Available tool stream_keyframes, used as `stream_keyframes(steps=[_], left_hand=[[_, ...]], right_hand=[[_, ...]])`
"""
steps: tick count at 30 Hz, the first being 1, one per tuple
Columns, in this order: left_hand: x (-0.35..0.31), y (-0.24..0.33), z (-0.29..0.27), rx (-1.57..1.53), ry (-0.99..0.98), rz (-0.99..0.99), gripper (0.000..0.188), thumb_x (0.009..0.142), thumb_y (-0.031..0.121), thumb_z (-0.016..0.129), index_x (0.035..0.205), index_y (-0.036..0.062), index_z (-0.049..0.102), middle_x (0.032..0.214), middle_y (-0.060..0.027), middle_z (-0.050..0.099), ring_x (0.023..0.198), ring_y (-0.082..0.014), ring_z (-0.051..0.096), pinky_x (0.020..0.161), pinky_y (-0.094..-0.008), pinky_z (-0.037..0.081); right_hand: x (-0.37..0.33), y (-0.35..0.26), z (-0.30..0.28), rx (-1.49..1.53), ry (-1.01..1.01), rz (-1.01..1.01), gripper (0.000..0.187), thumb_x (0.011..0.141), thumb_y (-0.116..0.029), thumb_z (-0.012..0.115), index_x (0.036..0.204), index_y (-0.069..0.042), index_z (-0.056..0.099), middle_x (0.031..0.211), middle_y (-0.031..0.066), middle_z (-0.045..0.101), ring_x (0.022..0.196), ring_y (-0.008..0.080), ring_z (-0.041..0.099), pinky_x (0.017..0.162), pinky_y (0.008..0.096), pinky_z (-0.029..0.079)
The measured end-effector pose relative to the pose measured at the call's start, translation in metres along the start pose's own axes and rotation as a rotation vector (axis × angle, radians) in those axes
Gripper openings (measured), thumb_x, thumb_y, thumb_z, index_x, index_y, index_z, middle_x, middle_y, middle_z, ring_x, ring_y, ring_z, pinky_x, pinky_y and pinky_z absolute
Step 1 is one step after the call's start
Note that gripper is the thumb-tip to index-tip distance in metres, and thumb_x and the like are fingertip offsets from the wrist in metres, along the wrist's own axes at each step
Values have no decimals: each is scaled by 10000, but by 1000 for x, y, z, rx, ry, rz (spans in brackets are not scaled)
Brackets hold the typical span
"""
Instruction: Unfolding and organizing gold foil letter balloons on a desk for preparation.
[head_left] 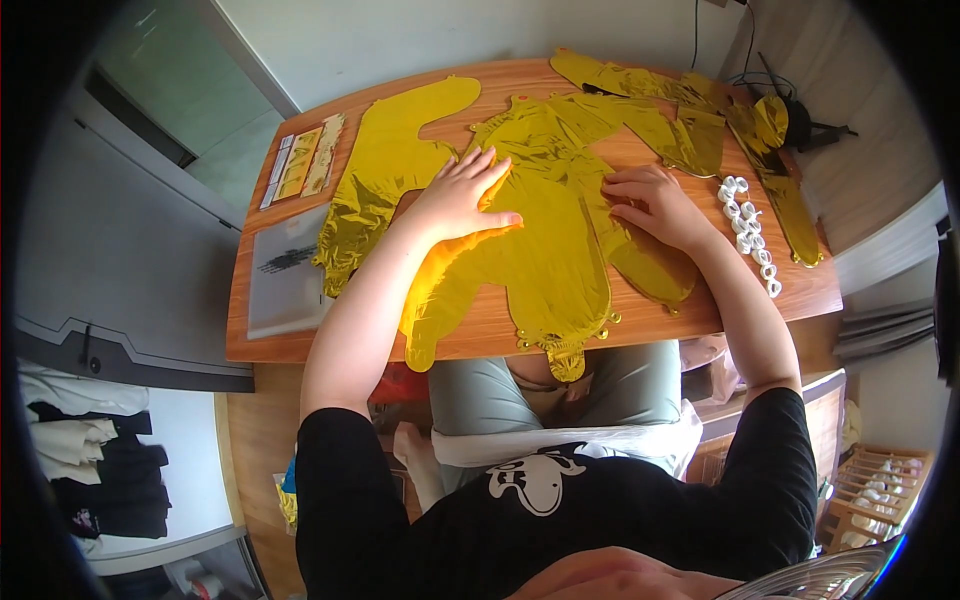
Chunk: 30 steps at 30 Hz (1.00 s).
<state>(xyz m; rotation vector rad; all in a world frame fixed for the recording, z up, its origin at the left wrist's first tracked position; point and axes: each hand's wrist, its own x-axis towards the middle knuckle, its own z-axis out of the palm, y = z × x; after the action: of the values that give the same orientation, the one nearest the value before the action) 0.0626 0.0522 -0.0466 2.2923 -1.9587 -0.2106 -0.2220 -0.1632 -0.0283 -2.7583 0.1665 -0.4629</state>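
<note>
Flat, uninflated gold foil balloons lie spread over the wooden table. The middle foil balloon [550, 240] is the nearest to me, with a small gathered tab hanging past the front edge. My left hand [470, 195] lies on its left part, palm down, fingers stretched and thumb out to the right. Beneath that wrist the foil shines orange. My right hand [655, 205] rests at the balloon's right side with fingers bent and thumb apart; nothing shows held in it. A curved foil balloon [400, 130] lies to the left.
More gold foil [690, 90] stretches along the far right side. White ribbon rolls [745, 225] form a row on the right. At the left lie a printed card [303, 165] and a clear bag [290, 270] with thin black sticks. A black stand [805, 125] is at the back right.
</note>
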Motion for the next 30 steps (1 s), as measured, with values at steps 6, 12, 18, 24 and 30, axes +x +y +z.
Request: stream_keyframes(steps=[6, 12, 18, 24, 30], left_hand=[[1, -2, 1, 13, -15, 1, 1065, 831, 834, 512, 1626, 194, 205, 1694, -150, 108, 1571, -301, 87, 1275, -471, 95], [0, -4, 6, -31, 28, 7, 1128, 789, 887, 489, 1621, 172, 231, 1685, -171, 150, 1567, -313, 117, 1269, -477, 90], [3, -3, 4, -30, 18, 17, 1083, 821, 838, 525, 1618, 163, 242, 1683, -183, 144, 1568, -321, 102, 1269, -479, 92], [0, -2, 3, -21, 3, 6, 1042, 849, 787, 562, 1612, 146, 259, 1679, -191, 154, 1568, -319, 109, 1270, -475, 104], [4, 5, -1, -26, 23, 25, 1055, 841, 797, 560, 1611, 141, 262, 1678, -189, 167, 1567, -318, 117, 1269, -473, 108]], right_hand=[[0, 4, 3, 22, 12, -1, 321, 879, -177, 738, 1174, -50, 730, 1299, 122, 666, 1222, 315, 573, 1063, 430, 419], [0, 5, 5, 64, 30, -2, 319, 867, -191, 740, 1158, -61, 736, 1278, 121, 677, 1212, 326, 580, 1056, 436, 427], [-2, 14, 8, 174, 39, 21, 296, 898, -162, 715, 1176, -60, 729, 1266, 134, 686, 1178, 305, 616, 1025, 388, 460], [24, 34, -12, 627, -19, 380, 331, 984, -190, 625, 1280, -50, 677, 1222, 98, 703, 1085, 199, 652, 971, 321, 489], [116, 69, -26, 106, 31, 732, 546, 952, -365, 673, 1352, 1, 610, 1208, 117, 690, 1062, 215, 648, 942, 333, 501]])
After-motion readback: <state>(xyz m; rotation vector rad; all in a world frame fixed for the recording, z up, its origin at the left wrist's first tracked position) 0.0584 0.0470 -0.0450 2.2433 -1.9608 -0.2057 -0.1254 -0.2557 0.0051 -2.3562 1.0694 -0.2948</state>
